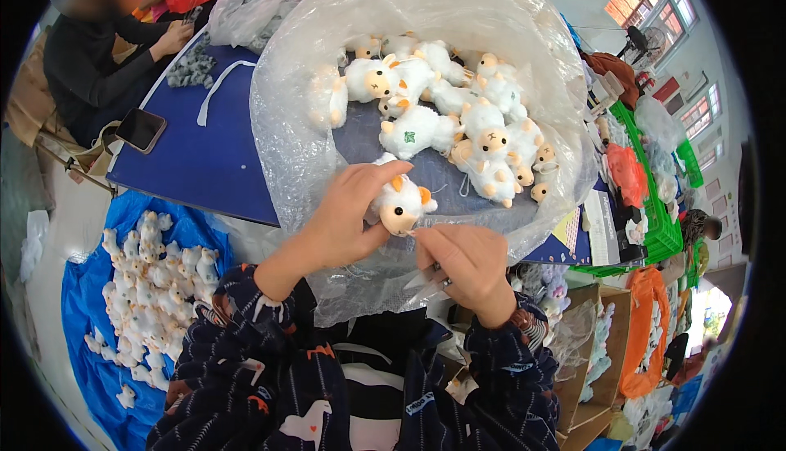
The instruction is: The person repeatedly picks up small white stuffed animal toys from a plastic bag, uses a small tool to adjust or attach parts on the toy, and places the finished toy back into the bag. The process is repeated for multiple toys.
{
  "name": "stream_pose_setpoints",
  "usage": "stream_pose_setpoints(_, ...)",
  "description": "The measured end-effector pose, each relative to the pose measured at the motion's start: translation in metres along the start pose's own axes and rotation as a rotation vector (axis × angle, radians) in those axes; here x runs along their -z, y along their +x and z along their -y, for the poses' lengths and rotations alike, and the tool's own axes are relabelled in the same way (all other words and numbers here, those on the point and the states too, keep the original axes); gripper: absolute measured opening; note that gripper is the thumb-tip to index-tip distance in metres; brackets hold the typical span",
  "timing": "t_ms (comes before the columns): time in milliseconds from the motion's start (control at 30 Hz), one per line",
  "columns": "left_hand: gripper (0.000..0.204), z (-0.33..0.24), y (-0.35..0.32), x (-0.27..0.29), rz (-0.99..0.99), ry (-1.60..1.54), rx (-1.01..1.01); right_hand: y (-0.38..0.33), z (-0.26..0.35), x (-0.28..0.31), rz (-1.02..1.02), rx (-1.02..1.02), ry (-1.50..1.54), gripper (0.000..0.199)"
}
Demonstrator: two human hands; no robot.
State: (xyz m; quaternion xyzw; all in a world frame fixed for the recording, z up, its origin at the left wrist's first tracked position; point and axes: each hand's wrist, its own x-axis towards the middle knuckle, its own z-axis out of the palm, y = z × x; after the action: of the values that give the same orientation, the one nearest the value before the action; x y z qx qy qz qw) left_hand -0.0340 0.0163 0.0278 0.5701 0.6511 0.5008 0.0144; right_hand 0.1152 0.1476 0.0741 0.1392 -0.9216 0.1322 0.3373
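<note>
My left hand (342,209) is closed around a small white plush sheep (399,202) with orange ears, black eyes and a peach muzzle. Its face points toward my right hand (471,264), whose thumb and fingertips are pinched together right at the muzzle. What those fingertips grip is too small to make out. A pale, pointed thing (422,285) shows below the right palm; its kind is unclear. Just beyond both hands, a big clear plastic bag (282,107) lies open on the table, holding several similar plush sheep (413,132), some with loose thread loops.
The blue table (201,160) carries a phone (141,130), a white strip (214,95) and grey fluffy pieces (191,69). On the floor at left, a blue sack (82,304) holds many plush sheep. Green crates (663,234) stand at right. Two people sit at far left.
</note>
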Motion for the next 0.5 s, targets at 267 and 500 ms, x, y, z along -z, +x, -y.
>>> stream_pose_setpoints(267,0.067,0.016,0.018,0.017,0.285,-0.282,-0.001,0.002,-0.024,-0.007,-0.01,0.35,-0.254,0.032)
stream_pose_setpoints(500,0.068,0.025,0.023,0.02,0.365,-0.329,-0.017,0.006,-0.032,-0.008,0.051,0.448,-0.279,0.033)
